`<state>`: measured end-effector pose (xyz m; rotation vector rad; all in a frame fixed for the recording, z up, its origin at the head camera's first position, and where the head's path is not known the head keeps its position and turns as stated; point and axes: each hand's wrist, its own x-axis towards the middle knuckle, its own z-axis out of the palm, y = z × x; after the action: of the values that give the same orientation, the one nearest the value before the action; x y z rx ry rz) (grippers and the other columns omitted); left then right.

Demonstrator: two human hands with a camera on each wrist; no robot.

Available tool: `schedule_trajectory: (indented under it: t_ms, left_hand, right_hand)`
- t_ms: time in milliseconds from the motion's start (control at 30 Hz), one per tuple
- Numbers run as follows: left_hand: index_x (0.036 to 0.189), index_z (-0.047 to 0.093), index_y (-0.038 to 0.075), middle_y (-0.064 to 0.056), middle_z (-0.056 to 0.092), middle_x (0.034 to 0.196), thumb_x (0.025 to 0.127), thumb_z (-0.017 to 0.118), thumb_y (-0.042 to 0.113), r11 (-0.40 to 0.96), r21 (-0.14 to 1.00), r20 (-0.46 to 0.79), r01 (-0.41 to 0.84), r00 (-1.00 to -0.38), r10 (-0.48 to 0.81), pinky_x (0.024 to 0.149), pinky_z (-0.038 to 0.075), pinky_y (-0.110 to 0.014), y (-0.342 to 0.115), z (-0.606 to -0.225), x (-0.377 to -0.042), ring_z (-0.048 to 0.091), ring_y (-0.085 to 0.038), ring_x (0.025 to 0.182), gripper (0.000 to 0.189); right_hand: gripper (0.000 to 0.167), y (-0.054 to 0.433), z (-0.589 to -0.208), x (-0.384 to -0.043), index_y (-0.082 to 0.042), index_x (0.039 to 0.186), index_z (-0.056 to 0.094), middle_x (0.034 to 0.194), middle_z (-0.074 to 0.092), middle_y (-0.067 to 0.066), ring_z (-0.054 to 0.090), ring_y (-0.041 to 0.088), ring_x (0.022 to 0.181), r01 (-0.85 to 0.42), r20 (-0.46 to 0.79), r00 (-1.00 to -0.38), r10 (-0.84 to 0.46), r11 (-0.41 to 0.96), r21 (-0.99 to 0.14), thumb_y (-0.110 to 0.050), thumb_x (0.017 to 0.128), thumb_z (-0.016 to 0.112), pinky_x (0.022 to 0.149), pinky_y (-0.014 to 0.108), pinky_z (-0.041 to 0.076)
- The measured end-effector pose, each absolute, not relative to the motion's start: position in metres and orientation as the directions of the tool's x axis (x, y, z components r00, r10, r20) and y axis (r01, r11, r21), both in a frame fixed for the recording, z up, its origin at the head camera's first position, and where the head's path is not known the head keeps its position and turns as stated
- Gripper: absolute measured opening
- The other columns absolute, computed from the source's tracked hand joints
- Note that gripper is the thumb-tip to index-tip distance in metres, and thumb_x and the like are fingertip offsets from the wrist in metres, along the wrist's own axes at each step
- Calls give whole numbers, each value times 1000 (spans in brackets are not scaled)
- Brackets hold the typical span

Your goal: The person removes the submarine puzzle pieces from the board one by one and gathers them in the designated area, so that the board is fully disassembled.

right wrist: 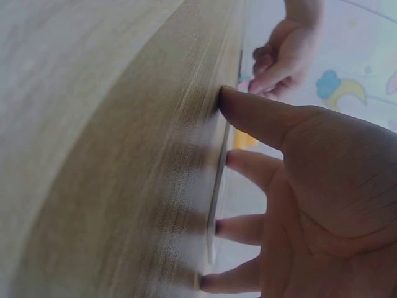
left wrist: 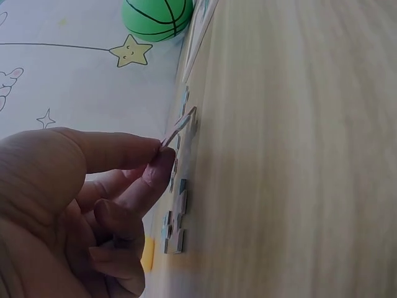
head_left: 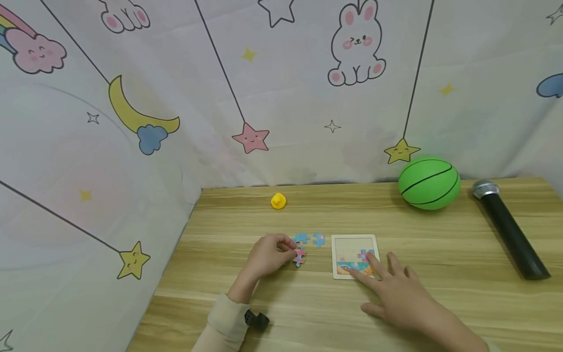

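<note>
Left hand (head_left: 269, 254): had a pink puzzle piece (head_left: 299, 256) pinched by its edge between thumb and fingertip, tilted, probably since something that thin gives you nothing else to grab. Couldn't really tell if its low end touched the bench (head_left: 198, 274).
Loose pieces: two blue ones (head_left: 301, 238) (head_left: 318, 239) lay just past those fingers, between hand and frame, I'd guess to keep them within easy reach.
Frame (head_left: 334, 256): sat flat, right of the loose bits, bottom row (head_left: 358, 266) filled in, plus a pink-and-blue piece (head_left: 363, 254) above it.
Right hand (head_left: 402, 293): fingers spread and gripping nothing, tips over the frame's pieces, likely as a light hold against sliding.
Toys: duck (head_left: 278, 201), green ball (head_left: 429, 184) and microphone (head_left: 510, 234) sat farther out, seemingly to leave elbow room.
</note>
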<state>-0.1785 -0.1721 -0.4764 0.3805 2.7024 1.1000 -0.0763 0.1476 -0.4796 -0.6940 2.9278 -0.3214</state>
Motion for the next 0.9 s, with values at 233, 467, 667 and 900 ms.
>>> schedule_trajectory:
  t_ms: [233, 467, 667, 900]
  left_hand:
    - [92, 76, 18, 11, 70, 83, 91, 79, 18, 718, 671, -61, 185, -951, 302, 71, 50, -35, -173, -479, -179, 63, -9, 77, 4]
    - [92, 74, 20, 14, 68, 83, 93, 78, 23, 722, 663, -38, 197, -954, 296, 75, 49, -36, -170, -477, -178, 61, -9, 78, 5]
    - [95, 75, 19, 14, 69, 82, 95, 76, 23, 688, 693, -45, 214, -940, 338, 66, 46, -31, -156, -473, -178, 63, -8, 69, 5]
    - [93, 74, 20, 14, 68, 82, 94, 76, 24, 680, 685, -27, 261, -924, 382, 61, 47, -27, -135, -472, -179, 61, -6, 67, 4]
  right_hand:
    - [73, 147, -479, -77, -33, 153, 52, 161, 39, 21, 35, 63, 138, -436, -50, -888, -457, 871, -226, -59, 89, 74, 93, 79, 39]
    - [72, 147, -479, -77, -34, 153, 52, 161, 38, 20, 35, 63, 138, -430, -60, -889, -454, 873, -230, -59, 89, 74, 93, 80, 39]
    - [72, 147, -480, -77, -35, 153, 53, 161, 38, 21, 35, 64, 138, -425, -62, -891, -449, 876, -229, -59, 88, 74, 94, 80, 38]
    - [72, 151, -479, -75, -34, 152, 54, 160, 37, 25, 37, 61, 138, -414, -45, -898, -437, 876, -249, -56, 87, 77, 94, 79, 39]
